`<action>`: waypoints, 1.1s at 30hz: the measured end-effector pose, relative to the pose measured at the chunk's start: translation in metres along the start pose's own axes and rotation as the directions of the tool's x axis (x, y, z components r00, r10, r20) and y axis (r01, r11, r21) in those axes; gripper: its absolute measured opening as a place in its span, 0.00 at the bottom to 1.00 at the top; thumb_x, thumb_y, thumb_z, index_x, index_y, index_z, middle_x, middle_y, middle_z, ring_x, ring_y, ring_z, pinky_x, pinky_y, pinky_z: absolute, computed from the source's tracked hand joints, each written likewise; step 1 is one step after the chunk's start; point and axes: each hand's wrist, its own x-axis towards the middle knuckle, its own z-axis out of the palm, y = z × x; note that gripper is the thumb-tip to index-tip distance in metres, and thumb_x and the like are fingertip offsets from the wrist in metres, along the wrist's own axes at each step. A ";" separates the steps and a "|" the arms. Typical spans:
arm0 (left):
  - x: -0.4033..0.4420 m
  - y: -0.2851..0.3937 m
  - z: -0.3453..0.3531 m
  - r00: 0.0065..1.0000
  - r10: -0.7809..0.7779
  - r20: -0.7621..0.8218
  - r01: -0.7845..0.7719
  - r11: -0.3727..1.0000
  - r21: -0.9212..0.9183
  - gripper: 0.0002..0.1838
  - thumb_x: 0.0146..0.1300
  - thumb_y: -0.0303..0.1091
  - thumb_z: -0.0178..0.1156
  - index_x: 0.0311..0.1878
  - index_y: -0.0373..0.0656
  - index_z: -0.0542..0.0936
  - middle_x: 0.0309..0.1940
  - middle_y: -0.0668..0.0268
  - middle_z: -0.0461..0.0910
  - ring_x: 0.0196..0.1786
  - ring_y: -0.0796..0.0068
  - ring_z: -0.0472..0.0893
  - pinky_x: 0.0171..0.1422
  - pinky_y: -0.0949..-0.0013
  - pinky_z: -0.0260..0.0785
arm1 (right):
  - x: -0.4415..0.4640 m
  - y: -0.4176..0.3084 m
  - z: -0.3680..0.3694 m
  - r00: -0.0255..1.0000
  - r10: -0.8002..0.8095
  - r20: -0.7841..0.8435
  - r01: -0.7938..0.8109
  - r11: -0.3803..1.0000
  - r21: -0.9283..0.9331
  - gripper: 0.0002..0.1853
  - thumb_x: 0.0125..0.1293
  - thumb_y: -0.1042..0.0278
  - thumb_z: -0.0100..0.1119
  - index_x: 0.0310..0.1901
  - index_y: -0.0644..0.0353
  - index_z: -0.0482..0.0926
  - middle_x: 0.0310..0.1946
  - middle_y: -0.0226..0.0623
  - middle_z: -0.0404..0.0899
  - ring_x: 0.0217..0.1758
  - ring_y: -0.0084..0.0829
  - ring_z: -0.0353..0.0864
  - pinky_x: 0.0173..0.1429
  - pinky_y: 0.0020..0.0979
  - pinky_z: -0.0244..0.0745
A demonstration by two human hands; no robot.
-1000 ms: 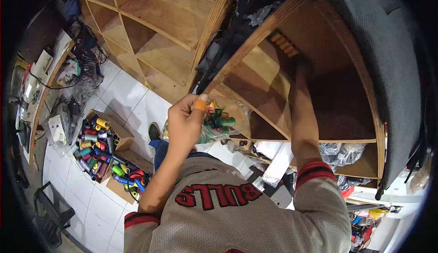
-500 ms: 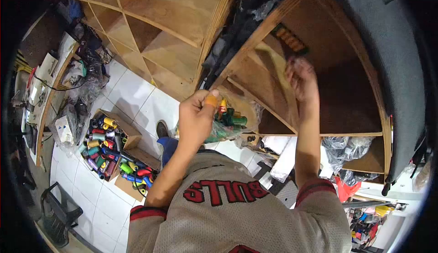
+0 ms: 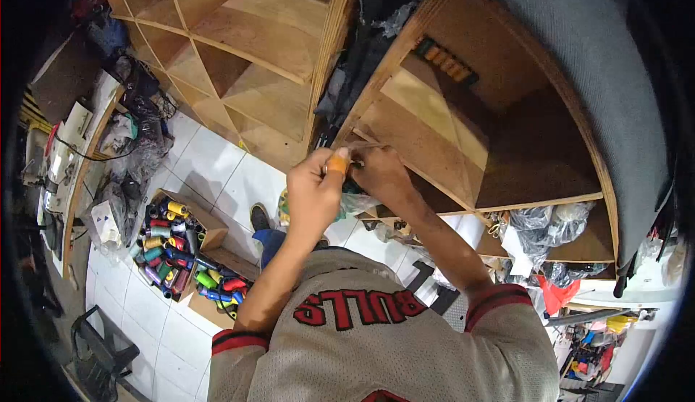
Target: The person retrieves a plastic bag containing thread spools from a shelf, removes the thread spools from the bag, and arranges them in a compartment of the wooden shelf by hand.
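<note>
My left hand (image 3: 313, 193) is closed on the rim of a clear plastic bag (image 3: 355, 205), holding it up in front of my chest. An orange patch (image 3: 337, 163) shows at its thumb; whether it is a wrap or a small item I cannot tell. My right hand (image 3: 384, 177) is at the bag's mouth against my left hand, fingers curled down into it. What those fingers hold is hidden. A row of orange spools (image 3: 447, 60) stands on the shelf of the wooden cabinet (image 3: 427, 123) beyond my hands.
Cardboard boxes (image 3: 210, 232) on the tiled floor at left hold many coloured thread spools (image 3: 170, 243). A divided wooden shelf unit (image 3: 268, 40) stands ahead. Plastic-wrapped bundles (image 3: 550, 228) fill the lower shelf at right. A black chair (image 3: 105, 348) is at lower left.
My right hand has come back from beside the row of orange spools on the shelf down to the bag's mouth. My left hand still grips the bag.
</note>
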 end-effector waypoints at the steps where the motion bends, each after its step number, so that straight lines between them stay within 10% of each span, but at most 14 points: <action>1: 0.000 -0.001 0.000 1.000 0.011 0.000 -0.011 1.000 0.002 0.15 0.64 0.33 0.55 0.22 0.35 0.72 0.14 0.75 0.62 0.21 0.86 0.59 0.23 0.75 0.51 | 0.000 0.002 0.004 1.000 -0.004 0.017 0.003 0.998 0.059 0.13 0.52 0.65 0.62 0.34 0.68 0.80 0.31 0.53 0.79 0.36 0.49 0.79 0.43 0.41 0.74; 15: 0.001 -0.017 -0.003 0.997 -0.022 -0.068 0.022 1.000 0.000 0.16 0.65 0.35 0.55 0.23 0.35 0.73 0.15 0.76 0.64 0.21 0.87 0.60 0.23 0.76 0.53 | -0.018 -0.020 -0.017 0.994 -0.006 0.111 0.006 1.000 0.007 0.22 0.47 0.65 0.63 0.45 0.63 0.77 0.31 0.48 0.81 0.36 0.45 0.81 0.44 0.38 0.75; 18: 0.003 -0.013 -0.003 0.994 -0.078 -0.073 0.071 0.993 -0.090 0.16 0.65 0.35 0.54 0.23 0.35 0.74 0.15 0.76 0.65 0.20 0.88 0.60 0.23 0.77 0.52 | -0.030 -0.034 -0.059 0.959 0.144 0.246 -0.211 0.939 0.273 0.24 0.49 0.60 0.66 0.47 0.63 0.76 0.29 0.46 0.81 0.32 0.35 0.83 0.41 0.32 0.76; 21: 0.003 -0.010 -0.002 0.997 -0.064 -0.037 0.062 0.996 -0.059 0.16 0.66 0.35 0.54 0.24 0.35 0.74 0.15 0.75 0.66 0.21 0.87 0.61 0.24 0.77 0.53 | -0.038 0.008 -0.079 0.991 -0.003 -0.136 0.079 0.827 0.557 0.19 0.53 0.68 0.67 0.48 0.62 0.77 0.39 0.35 0.81 0.40 0.24 0.80 0.45 0.26 0.75; 23: 0.003 -0.010 -0.001 0.998 -0.052 -0.027 0.051 0.998 -0.034 0.16 0.65 0.36 0.54 0.25 0.35 0.74 0.15 0.74 0.66 0.21 0.86 0.61 0.24 0.77 0.54 | -0.028 0.017 -0.110 0.928 0.306 -0.213 -0.028 0.626 0.779 0.17 0.55 0.73 0.64 0.46 0.68 0.76 0.48 0.37 0.75 0.48 0.26 0.76 0.47 0.25 0.73; 26: 0.004 -0.016 0.004 0.999 -0.009 -0.046 0.011 0.999 0.032 0.16 0.65 0.38 0.54 0.25 0.35 0.74 0.15 0.73 0.65 0.21 0.84 0.61 0.24 0.75 0.54 | -0.011 0.096 -0.130 0.679 0.572 -0.461 -0.068 0.674 0.736 0.16 0.60 0.68 0.58 0.48 0.68 0.76 0.46 0.39 0.77 0.43 0.24 0.76 0.45 0.24 0.69; 28: 0.002 -0.013 0.004 0.999 -0.026 -0.035 0.028 0.999 0.046 0.16 0.65 0.37 0.54 0.25 0.35 0.74 0.14 0.73 0.65 0.21 0.85 0.61 0.24 0.75 0.54 | 0.002 0.133 -0.145 0.521 0.728 -0.446 -0.502 0.684 0.530 0.18 0.61 0.65 0.59 0.50 0.66 0.75 0.43 0.34 0.79 0.41 0.28 0.78 0.45 0.28 0.71; 31: 0.003 -0.011 0.004 0.998 -0.057 -0.036 0.058 0.998 0.023 0.16 0.65 0.37 0.54 0.24 0.36 0.73 0.14 0.74 0.65 0.20 0.85 0.60 0.23 0.75 0.53 | 0.031 0.218 -0.123 0.430 0.681 -0.593 -0.420 0.732 0.536 0.18 0.61 0.61 0.59 0.47 0.66 0.76 0.44 0.36 0.78 0.42 0.30 0.77 0.46 0.30 0.70; 33: 0.003 -0.013 0.008 0.998 -0.060 -0.033 0.060 0.998 -0.013 0.17 0.65 0.37 0.54 0.23 0.37 0.72 0.13 0.74 0.64 0.20 0.85 0.60 0.23 0.75 0.53 | 0.047 0.287 -0.107 0.574 0.339 -0.745 -0.674 0.713 -0.194 0.18 0.61 0.60 0.59 0.45 0.66 0.76 0.45 0.39 0.77 0.44 0.32 0.76 0.48 0.31 0.69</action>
